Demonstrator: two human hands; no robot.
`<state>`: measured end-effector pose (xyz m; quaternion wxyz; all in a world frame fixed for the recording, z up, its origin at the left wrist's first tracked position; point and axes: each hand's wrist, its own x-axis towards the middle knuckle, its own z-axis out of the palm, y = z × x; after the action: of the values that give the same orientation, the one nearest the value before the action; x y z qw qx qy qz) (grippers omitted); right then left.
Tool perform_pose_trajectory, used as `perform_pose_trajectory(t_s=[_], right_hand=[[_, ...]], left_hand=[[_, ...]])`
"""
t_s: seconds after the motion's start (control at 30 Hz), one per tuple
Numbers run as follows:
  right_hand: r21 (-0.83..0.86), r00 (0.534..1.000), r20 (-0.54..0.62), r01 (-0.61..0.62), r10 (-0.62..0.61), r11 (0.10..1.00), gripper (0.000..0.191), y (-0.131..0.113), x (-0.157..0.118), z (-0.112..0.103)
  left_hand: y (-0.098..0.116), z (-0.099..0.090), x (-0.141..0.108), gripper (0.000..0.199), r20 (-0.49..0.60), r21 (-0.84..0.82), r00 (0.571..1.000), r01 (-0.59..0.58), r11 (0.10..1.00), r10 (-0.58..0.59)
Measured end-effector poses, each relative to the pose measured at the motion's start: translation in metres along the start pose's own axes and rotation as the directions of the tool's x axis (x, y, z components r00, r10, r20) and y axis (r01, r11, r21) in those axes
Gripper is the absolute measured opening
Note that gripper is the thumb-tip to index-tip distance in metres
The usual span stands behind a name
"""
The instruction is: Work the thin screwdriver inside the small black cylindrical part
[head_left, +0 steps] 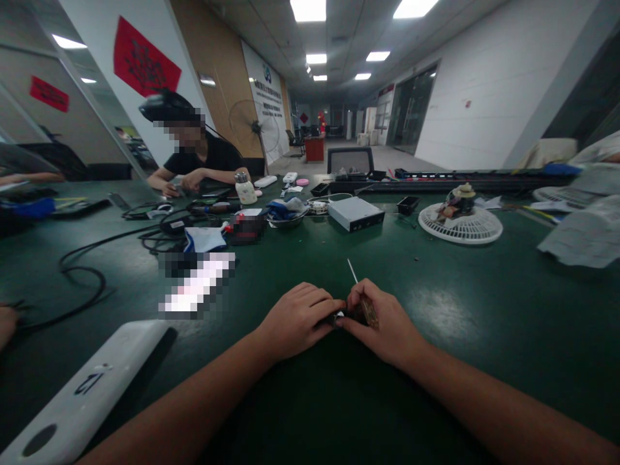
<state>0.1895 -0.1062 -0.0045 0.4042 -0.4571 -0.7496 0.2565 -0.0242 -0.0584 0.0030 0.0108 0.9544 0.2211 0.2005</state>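
Note:
Both my hands meet low over the green table (310, 258), near the middle of the view. Between the fingertips is a small dark part (338, 316) with a shiny spot, largely covered by fingers. My left hand (300, 320) pinches it from the left. In my right hand (382, 323) is a screwdriver (371, 312) with an amber handle, its thin metal shaft pointing up and away to the left. The thumb of my right hand also reaches the small part.
A white numbered case (87, 387) lies at the left front. Farther back are a silver box-shaped drive (356, 213), a white fan grille (460, 223), black cables (92, 248) and a bottle (245, 189). A person (194, 148) sits across the table.

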Motion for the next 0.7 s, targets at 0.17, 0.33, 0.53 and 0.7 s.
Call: perform_pose_trajectory(t_s=[0.17, 0.33, 0.53, 0.7], right_hand=[[-0.070, 1.000, -0.019, 0.006, -0.007, 0.998, 0.024, 0.000, -0.001, 0.000], [-0.054, 0.999, 0.034, 0.025, -0.023, 0.998, 0.025, 0.003, 0.002, -0.007], [-0.040, 0.999, 0.046, 0.007, -0.005, 0.999, 0.023, 0.009, 0.003, -0.008], [-0.066, 1.000, 0.011, -0.017, 0.017, 0.998, 0.023, 0.007, 0.003, -0.003]], left_hand=[[0.000, -0.001, -0.001, 0.023, 0.025, -0.026, 1.000, -0.005, 1.000, 0.006], [0.000, -0.002, 0.000, 0.026, 0.081, -0.058, 0.997, 0.001, 0.998, 0.003], [0.003, -0.005, 0.002, 0.030, 0.120, -0.069, 0.992, -0.016, 0.997, 0.025], [0.004, -0.004, 0.003, 0.029, 0.098, -0.083, 0.995, -0.001, 0.997, 0.009]])
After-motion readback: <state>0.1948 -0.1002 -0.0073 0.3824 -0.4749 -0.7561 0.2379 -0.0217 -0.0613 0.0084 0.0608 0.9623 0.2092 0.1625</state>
